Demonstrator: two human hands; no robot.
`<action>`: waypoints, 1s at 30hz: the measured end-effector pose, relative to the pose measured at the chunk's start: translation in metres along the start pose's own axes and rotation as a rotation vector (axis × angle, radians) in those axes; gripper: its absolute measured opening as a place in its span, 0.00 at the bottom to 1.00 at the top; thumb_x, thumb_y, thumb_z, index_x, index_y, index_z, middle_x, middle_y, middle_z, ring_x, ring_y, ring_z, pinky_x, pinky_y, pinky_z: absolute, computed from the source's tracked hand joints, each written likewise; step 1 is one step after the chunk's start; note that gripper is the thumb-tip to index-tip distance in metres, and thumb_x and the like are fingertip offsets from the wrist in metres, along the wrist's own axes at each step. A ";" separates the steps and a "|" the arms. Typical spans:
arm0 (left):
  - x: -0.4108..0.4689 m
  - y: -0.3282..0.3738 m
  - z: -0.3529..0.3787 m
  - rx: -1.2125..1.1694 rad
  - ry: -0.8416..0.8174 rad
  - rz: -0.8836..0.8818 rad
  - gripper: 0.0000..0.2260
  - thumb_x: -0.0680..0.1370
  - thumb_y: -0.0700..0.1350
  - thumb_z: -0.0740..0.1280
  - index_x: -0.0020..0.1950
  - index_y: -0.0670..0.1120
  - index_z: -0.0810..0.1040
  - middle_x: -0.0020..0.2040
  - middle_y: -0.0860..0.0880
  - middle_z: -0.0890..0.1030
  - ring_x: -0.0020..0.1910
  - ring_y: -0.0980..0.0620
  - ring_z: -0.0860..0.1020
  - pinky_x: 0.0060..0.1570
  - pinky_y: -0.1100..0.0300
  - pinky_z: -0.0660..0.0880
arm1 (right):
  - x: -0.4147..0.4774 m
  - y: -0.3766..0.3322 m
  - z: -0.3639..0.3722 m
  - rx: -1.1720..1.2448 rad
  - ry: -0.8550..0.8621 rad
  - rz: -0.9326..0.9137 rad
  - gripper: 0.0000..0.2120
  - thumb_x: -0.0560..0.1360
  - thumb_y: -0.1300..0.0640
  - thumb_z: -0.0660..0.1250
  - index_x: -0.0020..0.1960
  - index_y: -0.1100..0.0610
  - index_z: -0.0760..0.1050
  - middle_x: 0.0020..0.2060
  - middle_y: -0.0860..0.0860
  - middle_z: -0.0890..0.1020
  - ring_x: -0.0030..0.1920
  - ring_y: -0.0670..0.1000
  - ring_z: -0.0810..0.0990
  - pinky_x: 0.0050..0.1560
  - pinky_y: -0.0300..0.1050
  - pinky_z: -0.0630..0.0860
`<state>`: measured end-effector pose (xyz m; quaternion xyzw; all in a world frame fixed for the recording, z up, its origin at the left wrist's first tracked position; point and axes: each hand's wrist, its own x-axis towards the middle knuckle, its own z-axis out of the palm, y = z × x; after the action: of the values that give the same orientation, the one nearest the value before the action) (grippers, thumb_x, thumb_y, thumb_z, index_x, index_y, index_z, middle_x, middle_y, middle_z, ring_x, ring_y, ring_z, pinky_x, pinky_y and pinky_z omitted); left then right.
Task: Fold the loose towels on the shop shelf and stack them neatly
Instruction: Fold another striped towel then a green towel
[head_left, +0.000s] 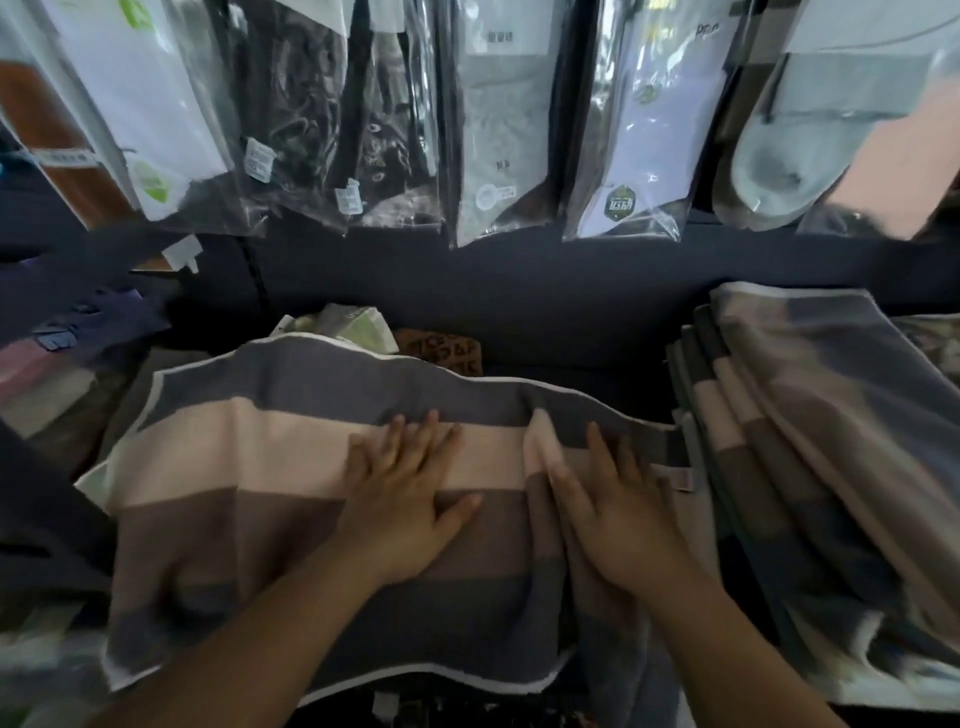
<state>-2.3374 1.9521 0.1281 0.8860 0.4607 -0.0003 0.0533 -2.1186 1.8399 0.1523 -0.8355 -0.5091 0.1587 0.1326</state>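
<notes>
A person is pressing both bare hands onto a striped towel (249, 467) that is lying spread across the middle of the shop shelf (582, 371), its bands of grey, pale pink and brown running from the shelf's left side toward the right and its white hem hanging at the front edge. The left hand (400, 504) is lying flat on the towel's centre, fingers straight and fanned, thumb out, gripping nothing. The right hand (618, 514) is resting just beside it, palm down with fingers straight, pressing on the towel's right part without curling round the cloth. Between the two hands a raised crease (540, 452) is standing up where the pink band is doubling over itself. A stack of folded towels (810, 441) in the same stripes is sitting at the right end of the shelf, leaning, close to the spread towel's right edge; whether the two are touching cannot be told. Toward the back of the shelf, green-and-white packets (353, 322) and a brown lettered item (441, 348) are showing behind the towel. Above, bagged socks (498, 130) are hanging in a row.
</notes>
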 end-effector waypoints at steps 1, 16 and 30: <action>0.000 -0.009 -0.001 0.032 -0.007 0.004 0.41 0.69 0.77 0.31 0.80 0.61 0.31 0.80 0.56 0.30 0.80 0.48 0.33 0.77 0.40 0.36 | 0.000 0.003 0.003 -0.024 -0.013 0.001 0.42 0.73 0.27 0.35 0.82 0.45 0.38 0.82 0.58 0.48 0.82 0.60 0.47 0.80 0.60 0.45; -0.004 -0.075 -0.008 0.013 0.012 0.032 0.36 0.68 0.81 0.36 0.72 0.72 0.29 0.79 0.61 0.32 0.80 0.54 0.35 0.78 0.49 0.35 | 0.060 0.029 -0.017 -0.324 -0.121 -0.187 0.38 0.74 0.24 0.39 0.81 0.36 0.41 0.82 0.48 0.41 0.82 0.53 0.39 0.80 0.57 0.39; 0.007 -0.087 -0.008 -0.004 -0.017 0.067 0.44 0.64 0.84 0.36 0.78 0.69 0.36 0.81 0.60 0.34 0.81 0.55 0.36 0.78 0.50 0.36 | 0.015 -0.011 0.021 -0.309 -0.086 -0.180 0.40 0.71 0.21 0.36 0.79 0.35 0.33 0.81 0.50 0.33 0.81 0.60 0.35 0.76 0.69 0.35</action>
<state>-2.4045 2.0079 0.1271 0.9007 0.4303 -0.0051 0.0591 -2.1295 1.8594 0.1357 -0.7895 -0.6053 0.1015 -0.0055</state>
